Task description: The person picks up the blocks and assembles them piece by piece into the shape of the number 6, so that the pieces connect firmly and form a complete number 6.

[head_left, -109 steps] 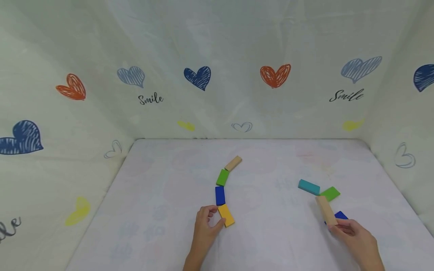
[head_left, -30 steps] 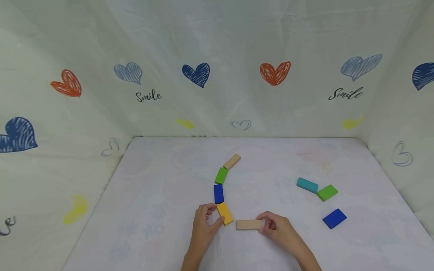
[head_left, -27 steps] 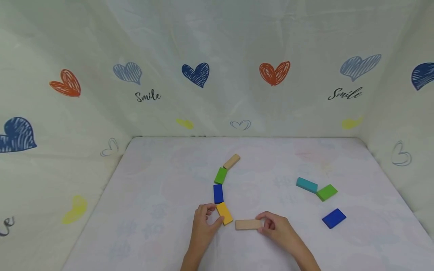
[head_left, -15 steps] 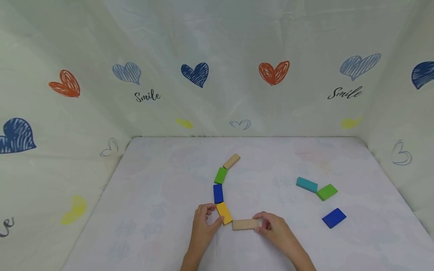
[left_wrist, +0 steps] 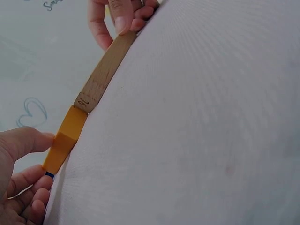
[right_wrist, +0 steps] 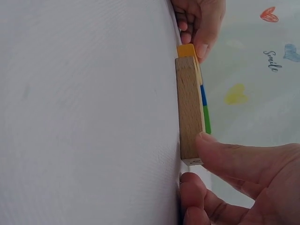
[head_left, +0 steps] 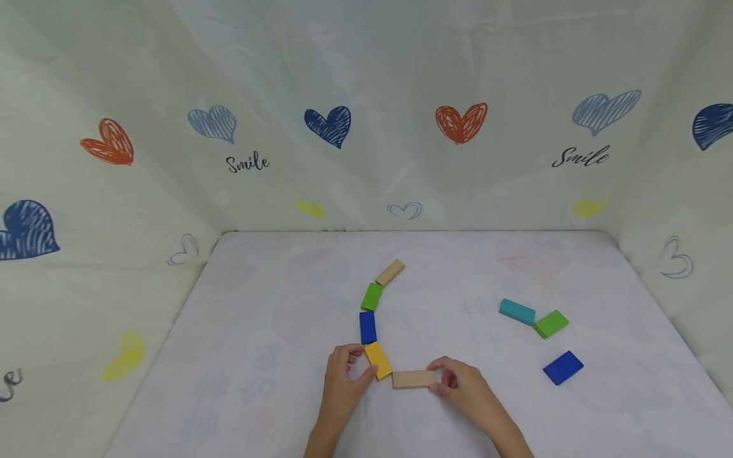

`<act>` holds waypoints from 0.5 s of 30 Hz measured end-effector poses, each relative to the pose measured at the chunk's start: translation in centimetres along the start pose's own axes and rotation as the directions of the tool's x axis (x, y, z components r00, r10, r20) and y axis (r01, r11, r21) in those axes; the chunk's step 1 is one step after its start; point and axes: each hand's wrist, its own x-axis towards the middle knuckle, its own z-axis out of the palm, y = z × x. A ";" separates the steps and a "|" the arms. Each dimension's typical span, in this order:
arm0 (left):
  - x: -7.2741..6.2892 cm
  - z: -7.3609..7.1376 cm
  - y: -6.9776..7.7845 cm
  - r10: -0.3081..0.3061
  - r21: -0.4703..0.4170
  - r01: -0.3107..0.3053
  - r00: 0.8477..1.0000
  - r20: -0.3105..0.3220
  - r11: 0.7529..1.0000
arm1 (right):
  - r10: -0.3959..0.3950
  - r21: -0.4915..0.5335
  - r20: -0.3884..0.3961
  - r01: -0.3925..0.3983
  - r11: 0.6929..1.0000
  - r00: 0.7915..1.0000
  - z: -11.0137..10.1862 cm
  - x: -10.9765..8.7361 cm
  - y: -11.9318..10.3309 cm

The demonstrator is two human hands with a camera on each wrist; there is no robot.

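Back wall [head_left: 395, 172]: "Smile" [head_left: 247, 162] twice, black script
Left wall [head_left: 86, 299]: cut-off lettering [head_left: 10, 385]
Held wooden block [left_wrist: 104, 72]: small mark [left_wrist: 83, 101], unclear

My feed shows a pale backdrop [head_left: 395, 57] behind the desk [head_left: 275, 286]. On it I make out a red heart [head_left: 460, 125], a dark blue heart [head_left: 330, 126] and "Smile" lettering [head_left: 247, 163].

Across the bench [head_left: 258, 305], a wide lane runs between the curved row of blocks [head_left: 368, 327] and the loose teal block [head_left: 517, 311]; the right grip [head_left: 460, 387] and forearm [head_left: 508, 434] partly bar its near end. Low passage through the row is blocked, the left grip [head_left: 345, 380] crowding its outer near side. A narrow gap separates the loose green block [head_left: 551, 324] from the loose blue block [head_left: 563, 367].
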 end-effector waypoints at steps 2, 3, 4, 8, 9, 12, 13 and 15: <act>0.0 0.0 -0.1 0.000 0.001 0.000 1.000 0.000 1.000 | 0.000 0.000 0.002 0.000 1.000 1.000 0.0 0.0 0.0; 0.1 0.1 -0.2 0.000 0.001 0.000 1.000 0.001 1.000 | -0.001 0.002 0.004 0.001 1.000 1.000 0.0 0.0 0.0; 0.1 0.1 -0.2 0.001 0.002 -0.001 1.000 0.001 1.000 | -0.002 0.003 0.005 0.002 1.000 1.000 0.0 0.0 0.0; 0.1 0.1 -0.3 0.012 0.000 -0.012 1.000 0.002 1.000 | -0.010 0.003 0.010 0.010 1.000 1.000 -0.1 0.0 0.0; 0.1 0.1 -0.3 0.014 -0.003 -0.014 1.000 0.001 1.000 | -0.012 0.002 0.011 0.012 1.000 1.000 -0.2 0.0 0.0; 0.0 0.2 -0.2 0.021 -0.004 -0.021 1.000 -0.011 1.000 | -0.017 0.000 0.014 0.017 1.000 1.000 -0.2 0.0 0.0; -0.1 0.2 -0.2 0.028 0.003 -0.028 0.999 -0.020 1.000 | -0.020 -0.004 0.014 0.020 1.000 1.000 -0.2 0.0 0.0; -0.1 0.2 -0.2 0.031 0.007 -0.031 0.999 -0.030 0.999 | -0.023 -0.002 0.013 0.024 1.000 1.000 -0.2 0.0 0.1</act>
